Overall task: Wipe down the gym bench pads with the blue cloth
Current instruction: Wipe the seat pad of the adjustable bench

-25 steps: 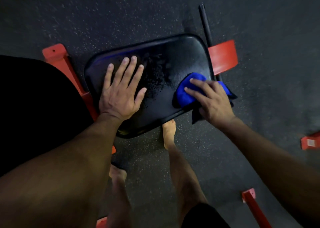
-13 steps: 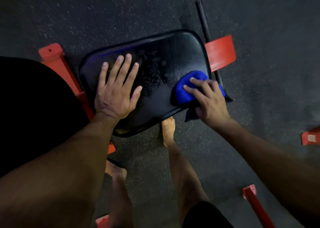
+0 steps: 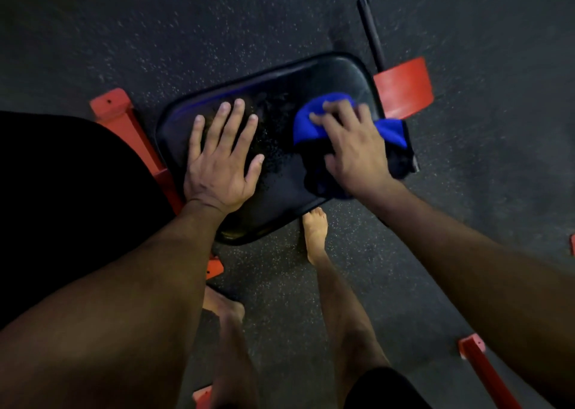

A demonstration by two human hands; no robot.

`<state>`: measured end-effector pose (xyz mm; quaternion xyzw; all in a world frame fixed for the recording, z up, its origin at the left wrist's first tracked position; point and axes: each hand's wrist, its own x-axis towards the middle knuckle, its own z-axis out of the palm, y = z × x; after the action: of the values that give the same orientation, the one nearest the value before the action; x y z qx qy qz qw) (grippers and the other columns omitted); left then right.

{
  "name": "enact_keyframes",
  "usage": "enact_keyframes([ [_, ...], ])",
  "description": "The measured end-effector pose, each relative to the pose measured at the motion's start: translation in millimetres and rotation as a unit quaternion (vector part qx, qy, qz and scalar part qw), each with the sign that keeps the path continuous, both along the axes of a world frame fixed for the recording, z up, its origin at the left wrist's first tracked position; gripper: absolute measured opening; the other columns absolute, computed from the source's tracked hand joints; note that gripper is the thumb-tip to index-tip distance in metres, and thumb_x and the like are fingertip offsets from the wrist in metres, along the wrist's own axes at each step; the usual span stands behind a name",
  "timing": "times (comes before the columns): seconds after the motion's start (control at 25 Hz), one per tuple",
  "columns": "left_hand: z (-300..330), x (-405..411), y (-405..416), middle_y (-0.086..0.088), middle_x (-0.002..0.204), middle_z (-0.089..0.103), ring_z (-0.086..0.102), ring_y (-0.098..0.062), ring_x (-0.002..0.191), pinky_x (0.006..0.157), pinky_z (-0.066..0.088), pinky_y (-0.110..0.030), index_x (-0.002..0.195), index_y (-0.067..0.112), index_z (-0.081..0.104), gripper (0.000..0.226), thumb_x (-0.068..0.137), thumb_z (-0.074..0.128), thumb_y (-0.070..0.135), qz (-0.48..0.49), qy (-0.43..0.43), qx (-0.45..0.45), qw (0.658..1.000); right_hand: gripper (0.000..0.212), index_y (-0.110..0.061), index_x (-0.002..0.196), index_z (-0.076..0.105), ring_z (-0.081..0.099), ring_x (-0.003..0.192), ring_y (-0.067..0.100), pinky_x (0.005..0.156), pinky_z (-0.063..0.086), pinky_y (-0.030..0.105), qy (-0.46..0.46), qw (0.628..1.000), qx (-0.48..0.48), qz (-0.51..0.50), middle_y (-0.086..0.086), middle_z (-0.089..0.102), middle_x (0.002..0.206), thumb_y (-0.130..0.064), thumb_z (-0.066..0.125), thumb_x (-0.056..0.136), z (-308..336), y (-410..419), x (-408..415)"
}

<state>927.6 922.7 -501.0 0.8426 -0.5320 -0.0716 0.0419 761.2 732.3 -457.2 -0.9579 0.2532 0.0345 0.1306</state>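
Note:
A black seat pad (image 3: pixel 280 197) of the gym bench lies below me, speckled with droplets near its middle. My left hand (image 3: pixel 222 159) rests flat on the pad's left half, fingers spread. My right hand (image 3: pixel 351 147) presses the blue cloth (image 3: pixel 306 125) onto the pad's right half, fingers laid over it. Part of the cloth hangs over the pad's right edge. A larger black pad (image 3: pixel 62 206) fills the left of the view.
Red frame parts of the bench (image 3: pixel 404 86) stick out right and left (image 3: pixel 121 119) of the seat pad. A black bar (image 3: pixel 371 35) runs away behind it. My bare feet (image 3: pixel 315 234) stand on dark speckled rubber flooring. More red frame pieces (image 3: pixel 485 374) lie at the lower right.
My right hand has slid the blue cloth away from me along the pad's right side, toward its far corner. My left hand has stayed flat on the pad.

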Motion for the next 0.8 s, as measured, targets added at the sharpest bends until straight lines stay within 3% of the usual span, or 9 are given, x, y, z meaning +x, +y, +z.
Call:
enact_keyframes([
  [0.12,15,-5,-6,-0.006,0.171,0.012,0.010,-0.023,0.158,0.126,0.005,-0.052,0.160,0.020,0.026,0.065,0.102,0.037,0.048,-0.001,0.010,0.077,0.997,0.070,-0.012,0.136,0.054,0.048,0.102,0.037,0.094,0.040,0.039,0.043,0.998,0.044,-0.007,0.011,0.049,0.137,-0.011,0.063,0.067,3,17,-19],
  [0.2,46,2,-17,-0.004,0.172,-0.004,-0.004,-0.020,0.158,0.126,-0.004,-0.048,0.163,0.021,0.011,0.067,0.105,0.034,0.047,-0.035,0.080,0.179,0.980,0.068,-0.013,0.137,0.053,0.046,0.106,0.037,0.095,0.044,0.044,0.069,0.995,0.071,-0.029,0.011,0.046,0.137,-0.009,0.068,0.071,17,15,-13],
  [0.28,101,39,-22,-0.002,0.170,-0.017,-0.011,-0.018,0.157,0.126,-0.005,-0.046,0.163,0.023,-0.003,0.070,0.108,0.034,0.046,-0.113,0.110,0.328,0.931,0.060,-0.015,0.135,0.054,0.044,0.109,0.037,0.092,0.048,0.048,0.093,0.990,0.100,-0.027,0.010,0.043,0.135,-0.008,0.066,0.076,35,13,-3],
  [0.44,239,100,-11,-0.002,0.170,-0.016,-0.004,-0.019,0.158,0.126,0.009,-0.044,0.163,0.018,-0.005,0.074,0.107,0.031,0.051,-0.211,-0.057,0.531,0.819,0.049,-0.013,0.129,0.056,0.041,0.111,0.036,0.081,0.053,0.049,0.088,0.989,0.112,-0.029,0.011,0.038,0.133,-0.008,0.063,0.081,68,14,7],
  [0.52,288,91,-7,-0.002,0.171,-0.009,0.004,-0.019,0.158,0.125,0.013,-0.043,0.163,0.018,-0.003,0.075,0.107,0.032,0.052,-0.272,-0.058,0.562,0.779,0.053,-0.012,0.131,0.052,0.041,0.113,0.038,0.084,0.052,0.048,0.084,0.989,0.113,-0.035,0.013,0.038,0.137,-0.012,0.068,0.081,75,25,11],
  [0.64,321,51,11,0.001,0.172,0.001,0.007,-0.019,0.158,0.126,0.011,-0.045,0.163,0.023,0.001,0.074,0.105,0.032,0.057,-0.351,-0.032,0.557,0.752,0.062,-0.010,0.138,0.045,0.038,0.118,0.042,0.091,0.050,0.052,0.108,0.988,0.111,-0.027,0.016,0.033,0.145,-0.025,0.072,0.083,70,46,4],
  [0.72,322,39,19,0.002,0.172,0.000,0.005,-0.020,0.158,0.126,0.007,-0.050,0.163,0.028,-0.001,0.075,0.104,0.030,0.062,-0.344,-0.014,0.611,0.713,0.069,-0.009,0.144,0.040,0.035,0.123,0.044,0.100,0.045,0.054,0.117,0.988,0.095,-0.018,0.017,0.029,0.152,-0.040,0.065,0.089,55,56,-4],
  [0.8,312,37,17,0.002,0.172,-0.005,-0.002,-0.022,0.158,0.126,0.002,-0.057,0.163,0.031,-0.001,0.077,0.102,0.026,0.068,-0.321,-0.025,0.658,0.681,0.065,-0.009,0.147,0.039,0.036,0.123,0.045,0.102,0.042,0.054,0.092,0.992,0.083,-0.020,0.019,0.028,0.154,-0.043,0.056,0.095,46,61,-2],
])
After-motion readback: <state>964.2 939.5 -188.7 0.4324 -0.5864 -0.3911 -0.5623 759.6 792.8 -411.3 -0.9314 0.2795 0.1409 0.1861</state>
